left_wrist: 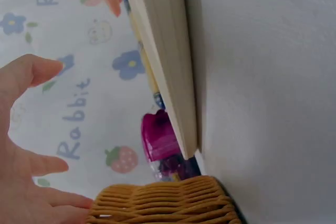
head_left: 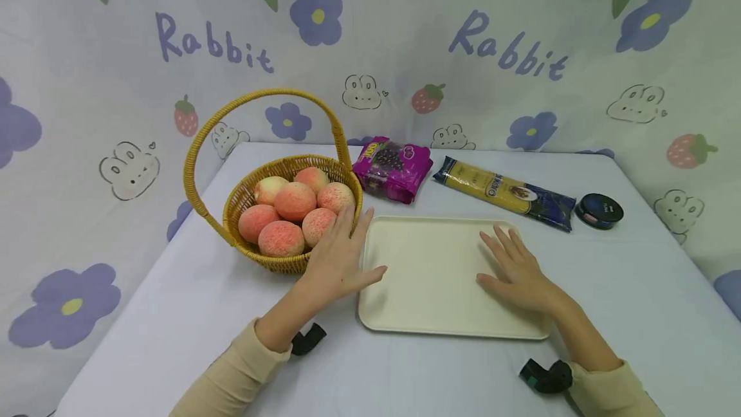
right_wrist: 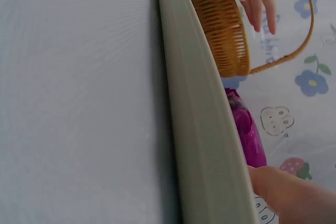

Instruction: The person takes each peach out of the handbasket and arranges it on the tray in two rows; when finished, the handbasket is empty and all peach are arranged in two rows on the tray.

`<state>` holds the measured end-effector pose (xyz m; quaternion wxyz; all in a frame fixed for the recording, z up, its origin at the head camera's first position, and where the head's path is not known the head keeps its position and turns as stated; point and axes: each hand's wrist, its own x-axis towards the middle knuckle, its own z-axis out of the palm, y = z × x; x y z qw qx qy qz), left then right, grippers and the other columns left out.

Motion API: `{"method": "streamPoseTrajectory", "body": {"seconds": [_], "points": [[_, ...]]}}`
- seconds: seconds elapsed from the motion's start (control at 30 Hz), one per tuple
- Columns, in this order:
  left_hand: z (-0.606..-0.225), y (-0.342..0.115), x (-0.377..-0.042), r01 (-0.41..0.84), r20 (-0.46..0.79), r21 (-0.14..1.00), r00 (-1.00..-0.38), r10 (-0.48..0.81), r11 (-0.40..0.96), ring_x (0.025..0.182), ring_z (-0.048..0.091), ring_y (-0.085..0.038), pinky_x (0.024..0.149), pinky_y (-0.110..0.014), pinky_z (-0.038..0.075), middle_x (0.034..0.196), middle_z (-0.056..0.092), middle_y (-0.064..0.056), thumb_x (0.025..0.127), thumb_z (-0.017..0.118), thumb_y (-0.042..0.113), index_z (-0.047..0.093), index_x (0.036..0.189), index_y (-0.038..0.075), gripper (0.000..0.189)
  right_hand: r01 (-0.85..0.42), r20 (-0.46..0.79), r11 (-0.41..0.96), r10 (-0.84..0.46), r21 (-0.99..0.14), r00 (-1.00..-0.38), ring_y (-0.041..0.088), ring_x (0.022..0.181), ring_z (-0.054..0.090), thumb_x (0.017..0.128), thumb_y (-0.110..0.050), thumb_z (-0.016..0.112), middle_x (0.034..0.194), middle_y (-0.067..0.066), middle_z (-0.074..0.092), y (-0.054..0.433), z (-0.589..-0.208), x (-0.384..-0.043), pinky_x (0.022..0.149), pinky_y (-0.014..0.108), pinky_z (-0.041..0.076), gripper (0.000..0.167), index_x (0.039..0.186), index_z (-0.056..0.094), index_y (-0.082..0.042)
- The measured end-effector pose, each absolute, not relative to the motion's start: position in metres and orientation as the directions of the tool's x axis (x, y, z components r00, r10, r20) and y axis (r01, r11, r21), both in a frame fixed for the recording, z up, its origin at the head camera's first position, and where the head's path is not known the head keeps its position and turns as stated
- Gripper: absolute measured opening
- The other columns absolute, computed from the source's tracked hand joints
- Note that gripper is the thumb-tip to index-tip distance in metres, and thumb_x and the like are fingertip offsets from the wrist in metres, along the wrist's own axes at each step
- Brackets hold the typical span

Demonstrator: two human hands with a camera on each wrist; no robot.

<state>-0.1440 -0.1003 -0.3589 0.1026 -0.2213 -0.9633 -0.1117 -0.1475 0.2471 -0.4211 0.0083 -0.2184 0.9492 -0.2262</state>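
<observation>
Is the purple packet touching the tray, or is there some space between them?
Apart. The head view shows a strip of white tabletop between the purple packet and the far rim of the tray.

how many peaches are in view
7 visible, all in the wicker basket: back-left peach, back-right peach, centre peach, right peach, left peach, front-left peach and front-right peach. More may be hidden underneath.

We see soft, even light on the tabletop (head_left: 440, 378) around the tray (head_left: 428, 275), with faint shadows beside its edge; our wrist views look dimmer and softer.
</observation>
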Motion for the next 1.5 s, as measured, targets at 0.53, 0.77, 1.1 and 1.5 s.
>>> {"method": "streamPoseTrajectory", "body": {"seconds": [0.53,0.77,1.1,1.5], "points": [[-0.340,-0.170,-0.120,0.107,0.223,0.315,-0.974,0.036,0.943,0.132,0.015,-0.045,0.104,-0.056,0.016,0.142,0.014,-0.037,0.088,0.052,0.032,0.017,0.141,-0.011,0.076,-0.484,0.118,0.696,-0.505,-0.531,-0.855,0.041,0.135,-0.002,0.089,-0.031,0.059,0.152,0.015,0.003,0.233,-0.394,-0.150,0.095,0.070,0.008,0.070,0.146,0.021,-0.015],[-0.346,-0.187,-0.111,0.007,0.190,0.314,-0.980,-0.055,0.949,0.128,0.023,-0.046,0.090,-0.062,0.017,0.141,0.018,-0.035,0.091,0.049,0.036,0.018,0.140,-0.011,0.075,-0.487,0.110,0.676,-0.521,-0.553,-0.847,0.038,0.136,0.000,0.090,-0.031,0.058,0.152,0.011,0.001,0.227,-0.390,-0.153,0.095,0.069,0.015,0.069,0.146,0.022,-0.014],[-0.355,-0.200,-0.115,-0.001,0.145,0.379,-0.988,-0.061,0.925,0.131,0.015,-0.046,0.088,-0.068,0.026,0.144,0.016,-0.030,0.092,0.044,0.045,0.013,0.144,-0.005,0.078,-0.543,0.147,0.685,-0.548,-0.486,-0.823,0.035,0.137,0.001,0.091,-0.030,0.057,0.152,0.010,0.004,0.209,-0.379,-0.161,0.100,0.064,0.011,0.066,0.146,0.023,-0.015],[-0.386,-0.217,-0.135,0.219,0.389,0.438,-0.920,0.035,0.872,0.125,0.025,-0.041,0.094,-0.062,0.023,0.136,0.036,-0.022,0.086,0.058,0.038,0.036,0.138,0.001,0.067,-0.601,0.216,0.670,-0.570,-0.436,-0.793,0.036,0.136,0.009,0.090,-0.027,0.058,0.151,0.012,0.011,0.178,-0.372,-0.172,0.102,0.061,0.013,0.063,0.144,0.029,-0.013]]}}
